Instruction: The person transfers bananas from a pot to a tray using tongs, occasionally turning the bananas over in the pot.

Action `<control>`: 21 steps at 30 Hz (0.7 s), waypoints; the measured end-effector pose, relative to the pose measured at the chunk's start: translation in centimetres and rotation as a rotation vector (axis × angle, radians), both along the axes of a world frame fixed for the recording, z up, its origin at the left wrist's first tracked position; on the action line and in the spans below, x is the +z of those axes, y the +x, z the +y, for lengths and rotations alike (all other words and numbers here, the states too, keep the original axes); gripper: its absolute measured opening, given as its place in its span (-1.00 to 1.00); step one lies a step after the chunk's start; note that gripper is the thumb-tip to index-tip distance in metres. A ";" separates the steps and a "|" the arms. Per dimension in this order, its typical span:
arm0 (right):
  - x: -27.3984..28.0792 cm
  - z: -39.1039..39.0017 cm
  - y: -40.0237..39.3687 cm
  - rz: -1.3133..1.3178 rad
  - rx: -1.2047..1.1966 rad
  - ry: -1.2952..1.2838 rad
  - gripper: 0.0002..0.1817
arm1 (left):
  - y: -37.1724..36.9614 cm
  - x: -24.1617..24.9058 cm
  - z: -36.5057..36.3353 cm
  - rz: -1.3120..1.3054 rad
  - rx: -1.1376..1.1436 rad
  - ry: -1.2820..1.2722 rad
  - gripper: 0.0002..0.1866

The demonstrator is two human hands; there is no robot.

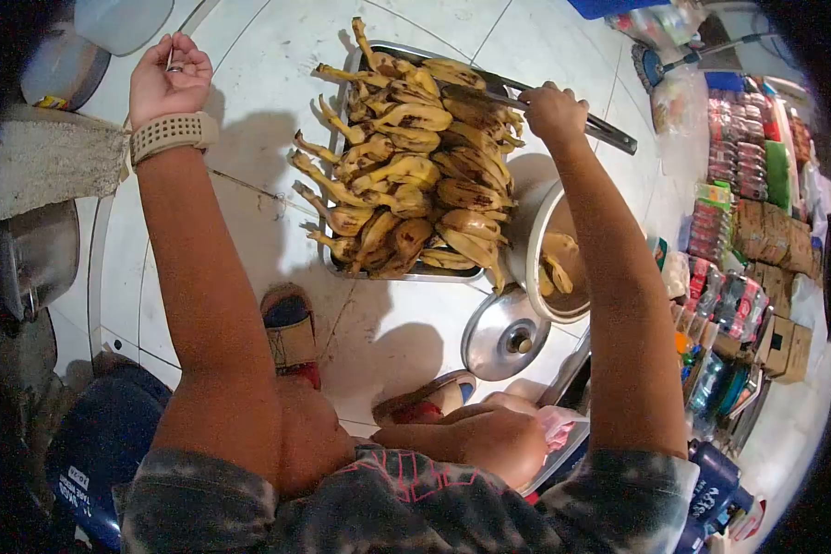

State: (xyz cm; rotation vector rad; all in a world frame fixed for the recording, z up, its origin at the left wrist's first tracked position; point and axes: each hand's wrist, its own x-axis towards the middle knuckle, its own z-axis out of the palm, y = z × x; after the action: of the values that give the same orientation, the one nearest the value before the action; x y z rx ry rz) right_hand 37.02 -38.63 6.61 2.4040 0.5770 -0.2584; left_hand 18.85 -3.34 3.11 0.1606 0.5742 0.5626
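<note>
My right hand [556,113] is closed around a pair of metal tongs [611,135]. The tips of the tongs reach in among flattened, peeled-looking bananas [406,171], yellow with dark patches and stems still on. These lie in rows on a rectangular metal tray [329,249] on the floor. My left hand [171,78] is raised to the left of the tray, palm up with fingers curled in. A thin shiny sliver shows at its fingers, too small to name. Right of the tray, a white bucket [526,235] holds brownish batter [572,254] with banana pieces in it.
A round metal lid [505,334] lies on the tiles beside the bucket. Packed bottles [725,305] and cardboard boxes [785,346] line the right side. At left are a metal container [39,258], a grey cloth [55,166] and a blue gas cylinder [106,443].
</note>
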 end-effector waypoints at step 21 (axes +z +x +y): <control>3.8 -28.6 -13.0 0.012 -0.271 0.913 -0.66 | 3.3 4.2 -6.4 -0.072 -0.055 0.101 -0.96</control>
State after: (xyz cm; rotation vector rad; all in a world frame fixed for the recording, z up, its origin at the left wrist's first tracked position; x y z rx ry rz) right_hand 24.00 -67.26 10.39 3.3745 0.4151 -0.1309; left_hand 22.18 -9.78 7.27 0.2502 0.4708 0.5416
